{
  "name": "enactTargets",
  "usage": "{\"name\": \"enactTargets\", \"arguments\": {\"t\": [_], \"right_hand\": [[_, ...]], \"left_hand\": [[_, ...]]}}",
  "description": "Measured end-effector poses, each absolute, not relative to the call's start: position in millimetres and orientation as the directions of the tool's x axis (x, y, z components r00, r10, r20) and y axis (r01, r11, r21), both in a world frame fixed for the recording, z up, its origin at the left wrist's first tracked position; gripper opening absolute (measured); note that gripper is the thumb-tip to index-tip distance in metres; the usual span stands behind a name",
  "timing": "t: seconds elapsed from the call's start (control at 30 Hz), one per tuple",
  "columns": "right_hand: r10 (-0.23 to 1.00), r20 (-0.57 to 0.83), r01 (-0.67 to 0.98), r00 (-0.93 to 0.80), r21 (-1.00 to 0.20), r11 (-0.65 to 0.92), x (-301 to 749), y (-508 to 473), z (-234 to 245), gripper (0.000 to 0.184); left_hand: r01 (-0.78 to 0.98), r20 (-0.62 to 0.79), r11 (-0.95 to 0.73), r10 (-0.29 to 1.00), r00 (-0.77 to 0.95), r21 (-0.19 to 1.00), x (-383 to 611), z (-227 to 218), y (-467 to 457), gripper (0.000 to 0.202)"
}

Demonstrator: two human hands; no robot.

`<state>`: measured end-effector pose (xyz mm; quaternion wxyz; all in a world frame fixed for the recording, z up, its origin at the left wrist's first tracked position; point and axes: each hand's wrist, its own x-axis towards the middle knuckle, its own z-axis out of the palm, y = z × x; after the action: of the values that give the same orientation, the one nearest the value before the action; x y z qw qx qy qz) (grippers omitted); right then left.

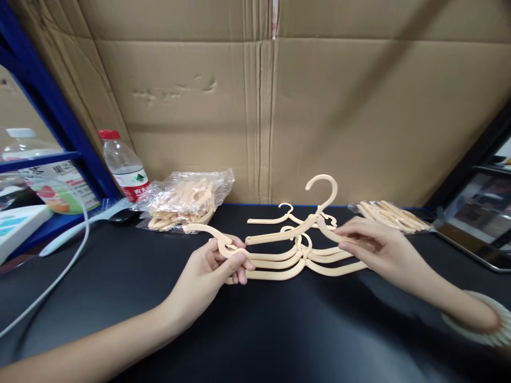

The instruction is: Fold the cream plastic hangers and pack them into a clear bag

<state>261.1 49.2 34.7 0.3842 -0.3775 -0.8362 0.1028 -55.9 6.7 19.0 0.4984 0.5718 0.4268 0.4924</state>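
My left hand (203,276) pinches a small cream plastic hanger piece (206,230) with a curved end; fingers cover part of it. My right hand (385,246) grips one arm of a cream plastic clothes hanger (279,234), its hook upright and its other arm pointing left, close to my left fingers. Below and behind these lie several matching hangers (275,275) on the black table (255,330), their hooks overlapping near the middle. Farther back rests another hanger (268,220), partly hidden behind the held one.
Clear plastic bags of cream hangers stand at back left (187,197) and back right (393,215). A red-capped water bottle (123,165), a blue shelf frame (51,96) and a white cable (75,276) are on the left. Cardboard (191,101) walls the back. A dark-framed screen (479,218) stands right.
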Motion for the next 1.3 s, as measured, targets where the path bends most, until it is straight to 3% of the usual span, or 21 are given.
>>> {"name": "enactTargets", "arguments": {"t": [0.2, 0.33, 0.6, 1.17, 1.3], "right_hand": [[0.682, 0.589, 0.547, -0.434, -0.429, 0.719, 265, 42, 30, 0.007], [0.651, 0.61, 0.55, -0.452, -0.384, 0.741, 268, 42, 30, 0.007], [0.663, 0.598, 0.531, -0.45, -0.418, 0.737, 267, 38, 27, 0.008], [0.66, 0.61, 0.499, -0.437, -0.446, 0.743, 262, 36, 19, 0.011], [0.625, 0.636, 0.519, -0.452, -0.383, 0.764, 257, 33, 21, 0.012]], "left_hand": [[-0.066, 0.092, -0.082, 0.981, 0.169, 0.994, -60, 15, 9, 0.026], [-0.219, 0.089, -0.044, 0.975, 0.203, 0.975, -59, 16, 9, 0.022], [-0.403, 0.077, 0.082, 0.929, 0.363, 0.911, -54, 23, 6, 0.016], [-0.425, 0.05, 0.126, 0.924, 0.38, 0.896, -58, 19, 8, 0.023], [-0.413, 0.02, 0.147, 0.927, 0.375, 0.899, -59, 16, 9, 0.024]]}}
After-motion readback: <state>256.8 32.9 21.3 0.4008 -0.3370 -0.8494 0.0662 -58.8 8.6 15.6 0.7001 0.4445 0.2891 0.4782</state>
